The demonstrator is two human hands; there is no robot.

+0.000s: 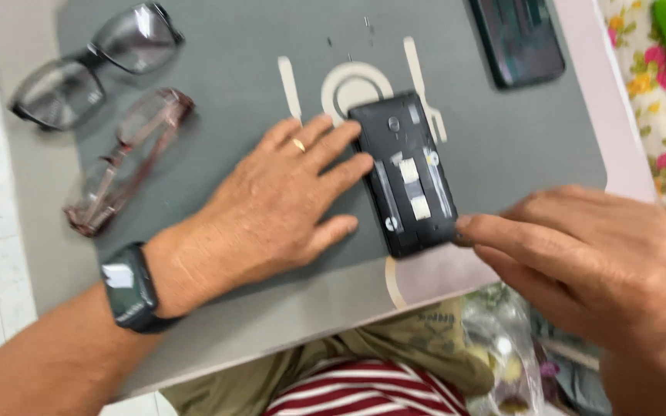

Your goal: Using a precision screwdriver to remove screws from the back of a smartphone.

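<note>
On the grey mat (217, 85) covering the desk (32, 200), the opened black phone (408, 173), stiff, light, likely fragile inside, lies braced along its edges by left hand (271, 208) fingers spread flat and right hand (587, 262) fingertips.

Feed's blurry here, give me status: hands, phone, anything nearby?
Left hand flat, fingers against opened phone. Right hand fingertips at its lower corner. Two pairs of glasses left, clear.
</note>
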